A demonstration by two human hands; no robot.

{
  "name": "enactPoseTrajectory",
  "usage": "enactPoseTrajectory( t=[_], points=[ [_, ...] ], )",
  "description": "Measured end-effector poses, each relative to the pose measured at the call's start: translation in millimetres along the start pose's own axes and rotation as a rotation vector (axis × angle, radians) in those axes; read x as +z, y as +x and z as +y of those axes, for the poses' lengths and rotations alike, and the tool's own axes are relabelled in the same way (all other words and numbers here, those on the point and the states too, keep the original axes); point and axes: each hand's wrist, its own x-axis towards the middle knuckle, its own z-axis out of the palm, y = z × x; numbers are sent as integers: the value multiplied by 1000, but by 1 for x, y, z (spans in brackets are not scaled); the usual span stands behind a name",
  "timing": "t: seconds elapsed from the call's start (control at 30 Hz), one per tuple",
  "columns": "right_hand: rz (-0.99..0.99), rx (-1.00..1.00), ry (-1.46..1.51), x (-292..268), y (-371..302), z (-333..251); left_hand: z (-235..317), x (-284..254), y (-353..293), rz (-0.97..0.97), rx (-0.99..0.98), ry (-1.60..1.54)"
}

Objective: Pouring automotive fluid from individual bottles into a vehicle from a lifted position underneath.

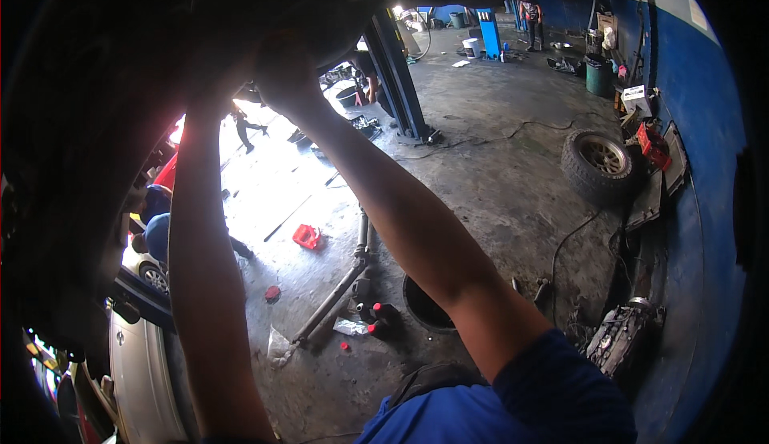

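Both my arms reach up into the deep shadow under a raised vehicle (pixel 264 4). My left hand (pixel 210 92) is up against the dark underside; its fingers are lost in shadow. Close beside it on the right, my right hand (pixel 284 84) has a rounded, closed outline. What it grips is too dark to make out. A small lit part (pixel 247 92) shows between the two hands, too small to name.
A lift post (pixel 398 84) stands ahead to the right. Below lie a long metal pipe (pixel 332 296), a red container (pixel 306 237), dark bottles (pixel 382 314) and a black basin (pixel 428 304). A wheel (pixel 601 164) lies near the blue wall. Other people (pixel 158 234) are at left and farther off.
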Motion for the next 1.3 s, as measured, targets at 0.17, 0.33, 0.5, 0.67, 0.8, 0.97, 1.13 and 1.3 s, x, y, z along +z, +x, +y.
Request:
enactPoseTrajectory(
  t=[0.17,0.33,0.5,0.67,0.8,0.97,1.13,1.3],
  points=[
    [-203,25,-220,16,-12,43,-1,22,7,-1,37,-69],
    [-115,263,-42,6,-3,99,58,105,26,-13,127,-194],
    [-527,737,351,-25,19,9,32,44,1,103,75,-44],
    [-490,651,359,-15,13,17,28,41,-2,126,94,-61],
    [-664,822,963,-39,2,79,39,71,2,122,124,-121],
    [-297,1124,885,-36,25,-27,23,34,-23,182,119,-83],
    [-235,1099,948,-64,8,-6,43,58,-37,184,176,-179],
    [-451,1152,1117,-69,8,0,43,64,-47,199,211,-222]
  ],
)
